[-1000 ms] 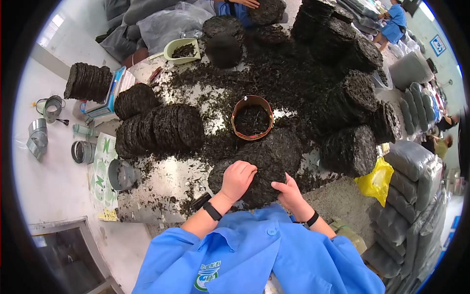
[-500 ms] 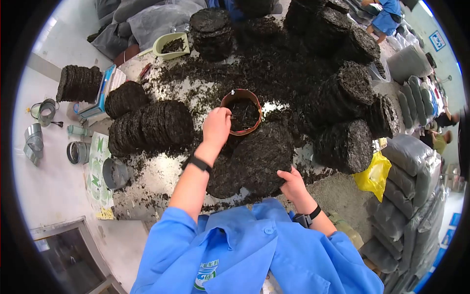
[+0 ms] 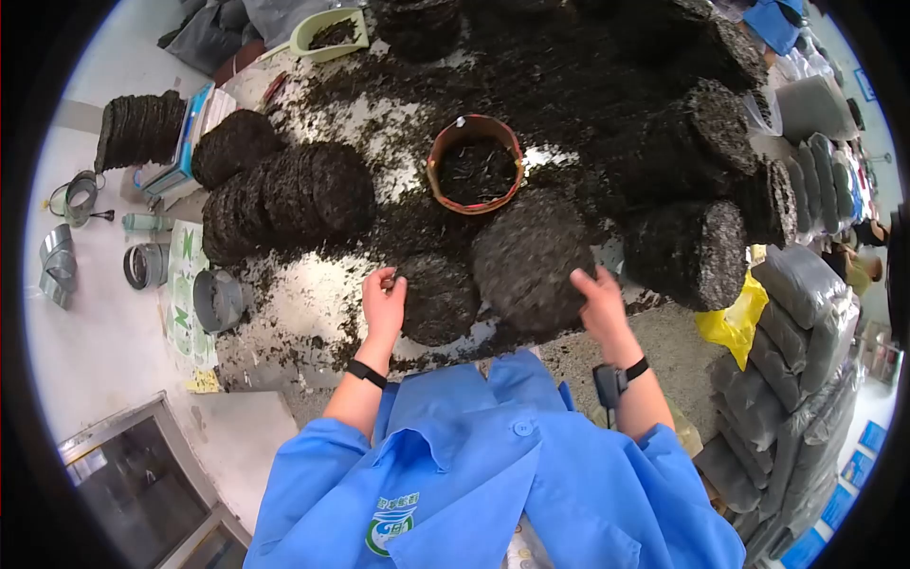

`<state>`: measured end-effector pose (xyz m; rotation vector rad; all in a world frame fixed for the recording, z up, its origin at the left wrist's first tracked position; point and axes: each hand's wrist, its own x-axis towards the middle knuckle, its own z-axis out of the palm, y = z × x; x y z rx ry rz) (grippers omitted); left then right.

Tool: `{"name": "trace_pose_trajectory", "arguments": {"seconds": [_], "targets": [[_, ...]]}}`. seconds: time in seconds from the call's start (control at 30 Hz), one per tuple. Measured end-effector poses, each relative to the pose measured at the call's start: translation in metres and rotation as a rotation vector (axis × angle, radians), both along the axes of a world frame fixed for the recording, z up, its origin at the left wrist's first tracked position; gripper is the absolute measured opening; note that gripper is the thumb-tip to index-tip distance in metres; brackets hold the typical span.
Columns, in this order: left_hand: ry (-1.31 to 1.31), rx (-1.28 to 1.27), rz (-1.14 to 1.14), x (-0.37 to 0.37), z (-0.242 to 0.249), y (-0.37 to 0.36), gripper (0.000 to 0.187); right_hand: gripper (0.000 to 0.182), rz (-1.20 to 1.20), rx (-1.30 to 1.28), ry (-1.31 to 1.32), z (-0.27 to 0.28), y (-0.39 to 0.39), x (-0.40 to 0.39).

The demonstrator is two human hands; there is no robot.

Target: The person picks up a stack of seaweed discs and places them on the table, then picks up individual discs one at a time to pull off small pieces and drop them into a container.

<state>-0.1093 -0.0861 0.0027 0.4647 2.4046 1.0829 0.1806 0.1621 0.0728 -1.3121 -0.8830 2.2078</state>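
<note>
pale tabletop (image 3: 322,294) under scattered dark flakes (image 3: 445,90), row of dark discs (image 3: 284,204) leaning on edge out to the left, dark stack (image 3: 678,251) to the right. large dark disc (image 3: 531,261) is at the near side of the table, between the two hands, and clearly closer to the right hand (image 3: 605,308). right thumb is at the disc's right rim, so the disc lies leftward from that hand, body spreading away from the thumb. fingers are blurred and partly out of sight by the edge, so can't tell if the rim is really clamped or just touched. disc reads round, broad face up, no long axis to line up with; what counts is which side of the rim the hand is on. left hand (image 3: 382,308) is well apart from it, with smaller dark disc (image 3: 436,299) sitting in between. left thumb and fingers are curled close, just beside that disc's left edge; can't tell if they meet or have a bit of something between them. red-rimmed container (image 3: 490,130) sits beyond the large disc, a bit to its left, open side up, dark bits inside.
</note>
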Motion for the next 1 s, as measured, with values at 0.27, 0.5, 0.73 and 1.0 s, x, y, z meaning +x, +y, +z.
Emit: {"name": "trace_pose_trajectory", "arguments": {"seconds": [0.27, 0.5, 0.73, 1.0], "targets": [[0.349, -0.348, -0.198, 0.021, -0.029, -0.034, 0.081, 0.067, 0.614, 0.571, -0.428, -0.1, -0.159, -0.034], [0.099, -0.332, -0.164, 0.001, -0.004, -0.04, 0.067, 0.099, 0.624, 0.436, -0.396, -0.111, -0.165, -0.083], [-0.501, 0.151, 0.072, -0.02, 0.028, -0.051, 0.044, 0.085, 0.957, 1.532, -0.411, -0.023, -0.164, -0.11], [-0.677, 0.321, -0.011, -0.008, 0.041, -0.023, 0.06, 0.026, 0.135, 0.461, -0.15, 0.0, -0.129, -0.082]]}}
